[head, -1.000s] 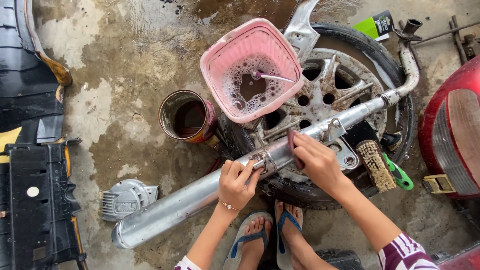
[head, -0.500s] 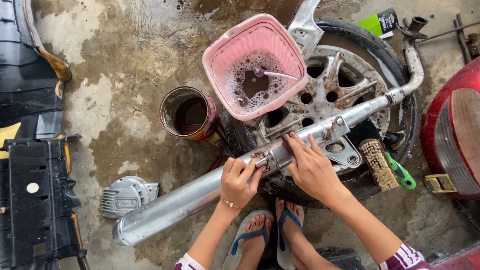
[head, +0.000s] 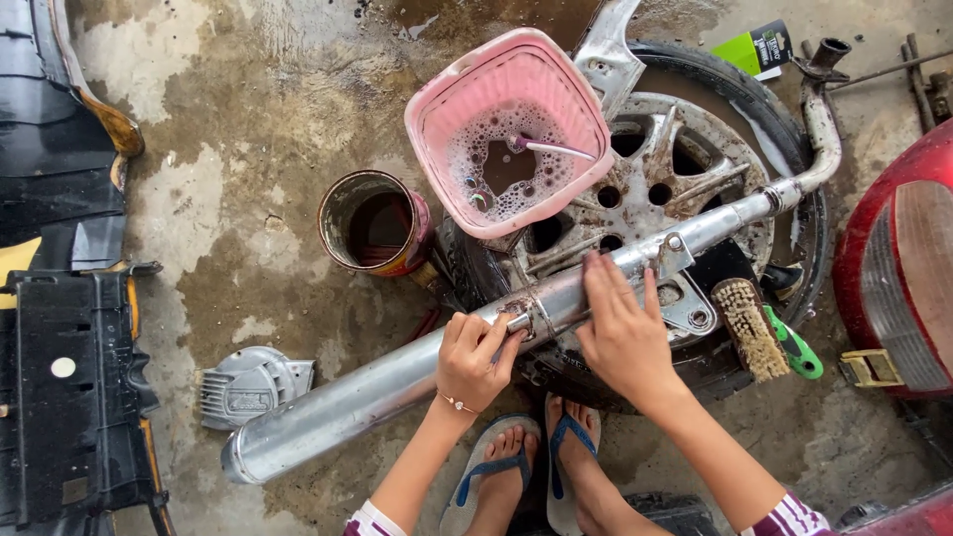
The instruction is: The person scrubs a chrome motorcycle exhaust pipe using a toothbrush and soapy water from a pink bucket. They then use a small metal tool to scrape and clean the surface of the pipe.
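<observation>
Exhaust pipe (head: pixel 397 382), long and silver, lies aslant across a worn wheel (head: pixel 695 189) on the wet concrete floor (head: pixel 248 129), its thick end low at the left and its thin bent neck rising to the upper right. The left hand (head: pixel 475 359) curls its grip around the pipe near a clamp, fingers closed on the metal, while the right hand (head: pixel 620 333) lies flat and loose on the pipe just beside it, fingers spread and clasping nothing. A pink basket (head: pixel 511 129) of soapy water with a thin stick in it sits tilted on the wheel's upper left edge, close behind the hands. A rusty tin can (head: pixel 375 223) stands just left of the wheel. A scrub brush (head: pixel 759 333) with a green handle rests on the wheel to the right of the right hand. A small grey engine cover (head: pixel 248 385) lies by the pipe's thick end, and black body panels (head: pixel 69 397) crowd the left edge. Two feet in blue flip-flops (head: pixel 531 467) stand just below the pipe.
</observation>
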